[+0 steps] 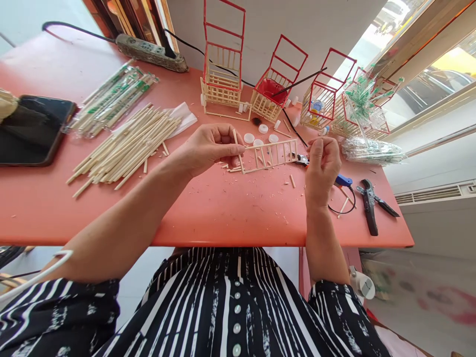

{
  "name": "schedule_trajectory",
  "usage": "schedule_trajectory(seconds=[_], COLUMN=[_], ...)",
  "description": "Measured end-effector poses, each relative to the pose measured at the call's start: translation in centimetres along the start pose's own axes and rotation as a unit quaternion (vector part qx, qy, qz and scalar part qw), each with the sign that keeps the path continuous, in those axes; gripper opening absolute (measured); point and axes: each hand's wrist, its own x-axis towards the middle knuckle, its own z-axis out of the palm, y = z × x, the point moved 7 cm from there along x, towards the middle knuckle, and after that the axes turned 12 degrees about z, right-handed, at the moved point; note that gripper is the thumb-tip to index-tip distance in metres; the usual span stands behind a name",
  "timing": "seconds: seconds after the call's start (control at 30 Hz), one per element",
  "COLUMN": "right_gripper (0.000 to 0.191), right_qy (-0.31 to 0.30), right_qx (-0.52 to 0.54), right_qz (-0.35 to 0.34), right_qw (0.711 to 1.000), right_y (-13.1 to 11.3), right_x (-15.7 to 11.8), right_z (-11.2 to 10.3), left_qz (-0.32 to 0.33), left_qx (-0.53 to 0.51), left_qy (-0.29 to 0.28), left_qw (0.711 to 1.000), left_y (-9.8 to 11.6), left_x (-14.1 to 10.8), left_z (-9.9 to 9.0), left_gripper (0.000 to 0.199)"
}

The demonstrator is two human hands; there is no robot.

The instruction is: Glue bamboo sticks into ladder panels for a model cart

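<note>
My left hand (219,145) pinches one end of a small ladder-like frame (273,153) made of thin pale sticks, held up over the middle of the table. A longer stick crosses the frame at that end, beside my fingertips. Close to the frame's other end is my right hand (323,161), its fingers curled and pressed together; what they hold, if anything, is too small to make out. Behind the right hand, a blue-handled tool (342,180) lies on the table, partly hidden. White round caps (249,138) and short stick pieces lie around the frame.
Loose sticks (126,148) and plastic-wrapped bundles (111,101) lie left, near a black tablet (31,130) and power strip (148,49). Several stick-built chairs with red frames (223,59) stand along the back. Black-handled pliers (370,208) lie right, near the edge of the pink table (230,223).
</note>
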Motion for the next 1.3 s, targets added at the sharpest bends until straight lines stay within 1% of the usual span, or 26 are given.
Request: schedule_trajectory(seconds=[0.07, 0.1, 0.23, 0.3, 0.5, 0.6, 0.73, 0.93, 1.07, 1.17, 1.3], right_gripper=[0.043, 0.046, 0.061, 0.065, 0.065, 0.063, 0.059, 0.062, 0.065, 0.065, 0.064], right_qy=[-0.003, -0.017, -0.101, -0.126, -0.163, -0.177, -0.187, -0.198, -0.2, -0.192, -0.179], right_qx=[0.0, 0.001, 0.026, 0.049, 0.099, 0.102, 0.108, 0.122, 0.126, 0.128, 0.134], right_qz=[0.001, 0.007, 0.071, 0.104, 0.15, 0.151, 0.135, 0.146, 0.156, 0.161, 0.17], right_qw=[1.0, 1.0, 0.992, 0.985, 0.97, 0.967, 0.967, 0.962, 0.959, 0.96, 0.96], right_y=[0.9, 1.5, 3.6, 4.3, 5.3, 5.1, 3.9, 2.8, 2.7, 2.9, 3.4], right_x=[0.7, 1.0, 1.5, 1.4, 1.1, 0.9, 0.7, 0.4, 0.4, 0.4, 0.4], right_z=[-0.2, -0.1, 1.5, 2.2, 3.2, 3.3, 3.3, 3.3, 3.3, 3.3, 3.4], left_qz=[-0.009, -0.01, -0.007, -0.009, -0.006, -0.007, -0.007, -0.007, -0.001, -0.007, -0.023], left_qx=[-0.007, -0.009, -0.017, -0.015, -0.014, -0.009, -0.005, -0.013, -0.05, -0.042, -0.047], left_qy=[-0.013, -0.015, -0.028, -0.037, -0.043, -0.04, -0.027, -0.012, -0.006, 0.014, 0.027], left_qw=[1.0, 1.0, 0.999, 0.999, 0.999, 0.999, 1.0, 1.0, 0.999, 0.999, 0.998], left_y=[-0.2, -0.2, -0.2, -0.2, 0.3, 0.5, 0.4, 0.0, 0.1, -0.1, -0.9], left_x=[0.1, 0.1, 0.1, 0.1, 0.0, 0.0, 0.1, 0.2, 0.2, 0.2, 0.3], left_z=[-0.5, -0.7, -1.0, -1.0, -1.0, -1.0, -1.1, -1.4, -1.3, -1.4, -1.5], left_gripper=[0.031, 0.032, 0.036, 0.039, 0.044, 0.045, 0.045, 0.037, 0.028, 0.023, 0.023])
